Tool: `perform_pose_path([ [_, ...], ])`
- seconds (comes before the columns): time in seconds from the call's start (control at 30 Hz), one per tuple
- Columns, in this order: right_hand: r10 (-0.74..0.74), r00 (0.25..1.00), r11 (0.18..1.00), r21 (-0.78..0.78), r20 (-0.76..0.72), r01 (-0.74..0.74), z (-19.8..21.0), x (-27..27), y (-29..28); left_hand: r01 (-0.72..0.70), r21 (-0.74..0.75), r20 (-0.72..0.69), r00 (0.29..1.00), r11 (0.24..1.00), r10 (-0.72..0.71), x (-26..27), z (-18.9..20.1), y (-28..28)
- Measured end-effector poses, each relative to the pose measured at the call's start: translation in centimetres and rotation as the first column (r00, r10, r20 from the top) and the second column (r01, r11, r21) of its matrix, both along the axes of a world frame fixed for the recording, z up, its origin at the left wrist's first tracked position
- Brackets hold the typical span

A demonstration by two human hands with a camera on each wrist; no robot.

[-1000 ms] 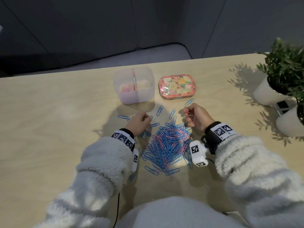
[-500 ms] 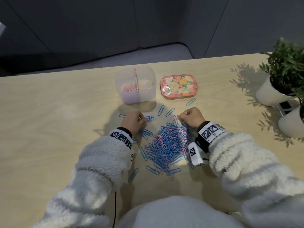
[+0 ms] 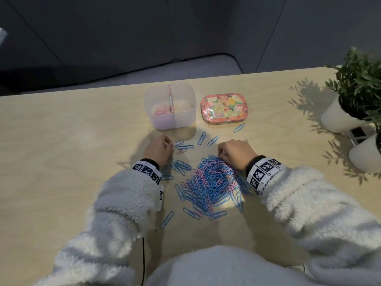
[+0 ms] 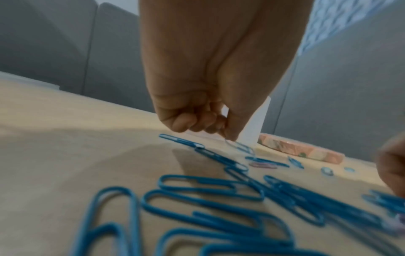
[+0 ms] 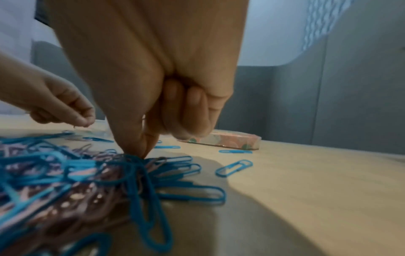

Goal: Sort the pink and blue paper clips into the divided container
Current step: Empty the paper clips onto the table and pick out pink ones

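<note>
On a wooden table (image 3: 61, 141), most clips remain in a mixed pile (image 3: 212, 182) mid-table. A few pink ones lie in the container's (image 3: 183, 124) left compartment. A clip is pinched by each hand: left (image 3: 157, 149), right (image 3: 237, 153).

Floral tin (image 3: 224, 108) on wooden table (image 3: 61, 141); two potted plants (image 3: 358, 83) in white pots at right edge.
</note>
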State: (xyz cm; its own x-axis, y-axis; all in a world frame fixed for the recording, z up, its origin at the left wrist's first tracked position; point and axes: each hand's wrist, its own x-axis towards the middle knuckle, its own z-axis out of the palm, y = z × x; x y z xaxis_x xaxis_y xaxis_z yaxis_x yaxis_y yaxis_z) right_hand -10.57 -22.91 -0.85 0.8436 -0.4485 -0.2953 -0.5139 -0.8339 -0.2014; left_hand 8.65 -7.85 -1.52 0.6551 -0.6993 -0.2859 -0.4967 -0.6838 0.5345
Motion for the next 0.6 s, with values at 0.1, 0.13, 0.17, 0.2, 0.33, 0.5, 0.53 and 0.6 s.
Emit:
perform_pose_path([
  [0.1,-0.099,0.995,0.983,0.155,-0.026,0.101,-0.7,-0.4,-0.6,0.044,-0.015,0.100,0.994,0.999,-0.043,-0.3,0.2,0.0],
  [0.13,-0.127,0.991,0.969,0.208,-0.033,0.131,-0.8,-0.5,-0.9,0.078,-0.017,0.109,0.991,0.997,-0.076,-0.6,0.3,-0.1],
  [0.17,-0.146,0.988,0.955,0.254,-0.040,0.152,-1.0,-0.6,-1.1,0.121,-0.007,0.116,0.986,0.993,-0.120,-1.0,0.3,-0.2],
  [0.2,-0.160,0.987,0.941,0.297,-0.031,0.162,-1.0,-0.6,-1.3,0.165,0.015,0.133,0.977,0.986,-0.166,-1.5,0.3,-0.3],
  [0.33,-0.445,0.886,0.746,0.601,0.131,0.286,0.4,-1.7,-1.7,0.228,0.086,0.167,0.956,0.970,-0.239,-2.4,-0.2,-0.7],
  [0.5,-0.780,0.616,0.364,0.881,0.112,0.302,3.0,-5.4,-2.7,0.266,0.067,0.069,0.960,0.962,-0.271,-2.3,-0.6,-0.6],
  [0.53,-0.811,0.578,0.289,0.919,0.087,0.268,3.2,-6.2,-2.9,0.272,0.027,0.068,0.959,0.962,-0.274,-2.4,-0.5,-0.6],
  [0.6,-0.842,0.538,0.208,0.944,0.040,0.256,2.7,-7.3,-3.2,0.264,-0.081,0.038,0.964,0.961,-0.261,-3.1,-0.1,-0.7],
])
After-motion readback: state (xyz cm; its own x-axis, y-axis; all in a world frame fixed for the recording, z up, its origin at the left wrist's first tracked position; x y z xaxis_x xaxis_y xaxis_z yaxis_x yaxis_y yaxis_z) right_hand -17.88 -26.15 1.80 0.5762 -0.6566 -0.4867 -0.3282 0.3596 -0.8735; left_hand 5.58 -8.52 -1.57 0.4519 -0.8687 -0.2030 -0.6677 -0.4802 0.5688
